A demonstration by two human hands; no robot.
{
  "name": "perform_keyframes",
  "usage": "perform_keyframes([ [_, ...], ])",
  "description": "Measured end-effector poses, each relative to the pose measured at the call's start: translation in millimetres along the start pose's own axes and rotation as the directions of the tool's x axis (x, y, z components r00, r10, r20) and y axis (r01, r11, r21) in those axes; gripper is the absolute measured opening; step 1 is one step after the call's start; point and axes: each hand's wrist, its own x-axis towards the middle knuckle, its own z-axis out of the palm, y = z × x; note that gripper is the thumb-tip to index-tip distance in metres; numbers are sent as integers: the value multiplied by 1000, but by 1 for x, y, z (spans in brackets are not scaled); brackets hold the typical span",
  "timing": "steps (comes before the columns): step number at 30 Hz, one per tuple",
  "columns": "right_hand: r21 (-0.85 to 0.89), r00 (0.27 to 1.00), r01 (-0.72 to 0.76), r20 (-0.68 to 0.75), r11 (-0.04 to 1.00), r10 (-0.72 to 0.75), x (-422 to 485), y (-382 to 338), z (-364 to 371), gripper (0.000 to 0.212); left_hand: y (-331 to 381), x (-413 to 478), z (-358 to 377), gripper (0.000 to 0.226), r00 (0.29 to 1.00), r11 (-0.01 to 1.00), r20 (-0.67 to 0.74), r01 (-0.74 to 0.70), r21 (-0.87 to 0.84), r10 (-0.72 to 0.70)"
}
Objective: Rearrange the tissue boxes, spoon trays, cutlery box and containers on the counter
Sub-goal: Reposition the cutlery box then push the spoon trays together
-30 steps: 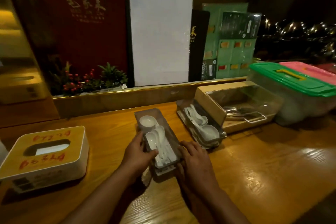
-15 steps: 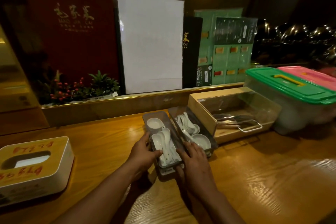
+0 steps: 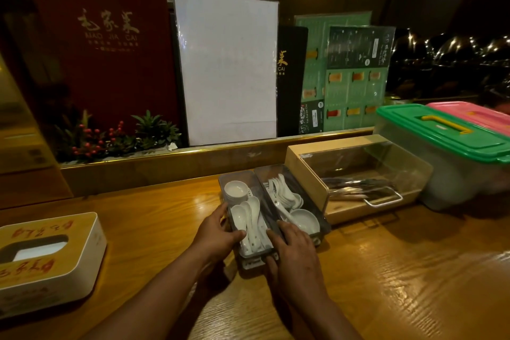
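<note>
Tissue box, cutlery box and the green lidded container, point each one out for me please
Tissue box (image 3: 82, 251): head view, on its white right side wall.
Cutlery box (image 3: 305, 171): head view, on its wooden left end panel.
Green lidded container (image 3: 414, 124): head view, on the green lid left of the yellow handle.

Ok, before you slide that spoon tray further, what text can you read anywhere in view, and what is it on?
"MAO JIA CAI", gold, under three large Chinese characters: red menu cover.
"CAI", under one gold character: black menu.
Red handwritten marks, upside down, unreadable: tissue box.
Small print on the green drinks menus: too small to read.
White sheet: nothing readable.
</note>
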Motion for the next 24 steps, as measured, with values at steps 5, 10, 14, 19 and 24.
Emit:
perform_keyframes([
  [5,-16,999,8,-47,1000,-9,2,2,2,59,-3,5,-1,94,1000,999,9,18,-38,-17],
  [10,24,1000,7,-19,1000,-7,2,1,2,60,-4,5,-1,95,1000,999,6,21,-40,-21],
  [14,43,1000,7,-9,999,-6,2,2,1,60,-1,3,1,95,999,999,0,32,-30,-32],
  [19,35,1000,5,-17,999,-5,0,0,0,60,0,3,0,95,999,998,3,42,-44,-42],
  [24,66,998,3,64,998,-7,2,-4,-14,74,-1,-6,-4,90,996,986,-57,-60,158,69],
])
